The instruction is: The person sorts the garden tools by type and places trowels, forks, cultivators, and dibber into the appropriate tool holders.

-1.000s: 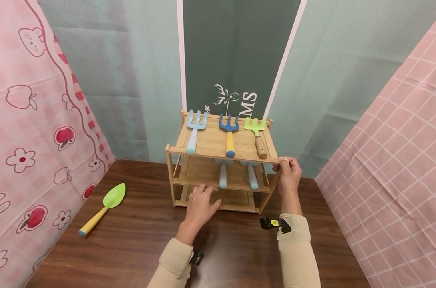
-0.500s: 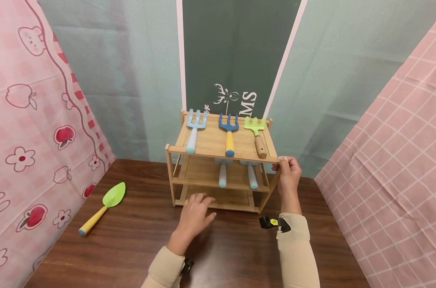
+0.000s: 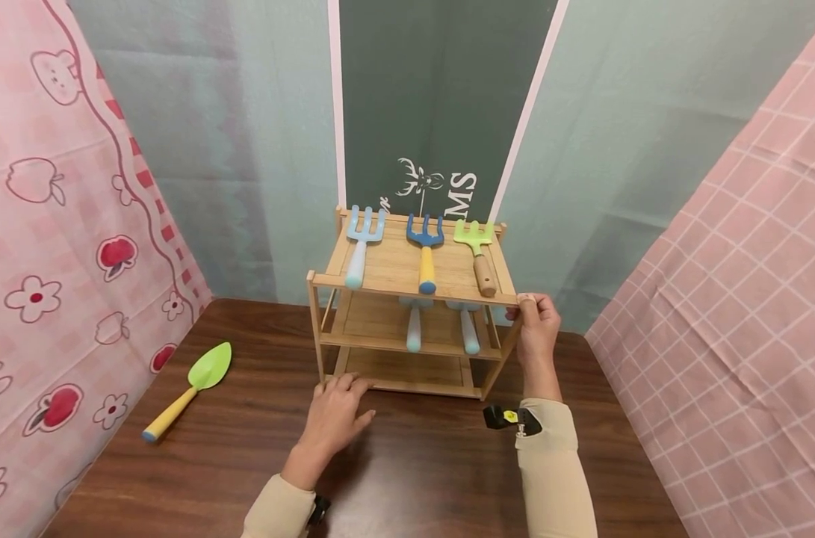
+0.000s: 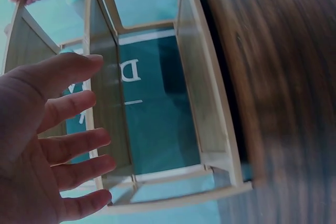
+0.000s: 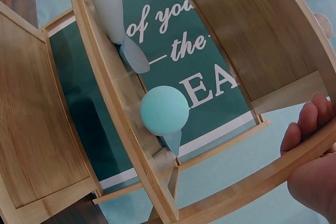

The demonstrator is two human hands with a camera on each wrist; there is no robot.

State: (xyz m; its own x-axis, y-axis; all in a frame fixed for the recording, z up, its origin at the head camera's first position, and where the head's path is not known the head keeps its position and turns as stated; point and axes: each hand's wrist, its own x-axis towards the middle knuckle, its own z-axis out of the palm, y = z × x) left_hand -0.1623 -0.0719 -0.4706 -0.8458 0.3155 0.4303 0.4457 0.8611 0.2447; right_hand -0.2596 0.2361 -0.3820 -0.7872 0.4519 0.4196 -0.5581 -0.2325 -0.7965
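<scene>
A three-tier wooden shelf rack (image 3: pixel 380 345) stands on the table. My right hand (image 3: pixel 538 329) pinches its front right upright near the top corner; the right wrist view shows fingers (image 5: pixel 310 116) on one side of the wood and the thumb on the other. In front of the rack's lower left corner hovers my left hand (image 3: pixel 332 413), holding nothing, its fingers (image 4: pixel 79 145) loosely spread. On the top tier lie a light blue hand fork (image 3: pixel 360 250), a blue hand fork with yellow handle (image 3: pixel 426 258) and a green hand fork with wooden handle (image 3: pixel 482 265).
Two pale blue tools (image 3: pixel 414 329) lie on the middle tier, their heads partly hidden. A green trowel with yellow handle (image 3: pixel 188 388) lies on the brown table (image 3: pixel 447 463) at left. Curtains (image 3: pixel 286 149) hang behind and at both sides.
My left hand has moved left and slightly down, from near the middle tier's front to the lower left corner. The right hand keeps its grip on the rack.
</scene>
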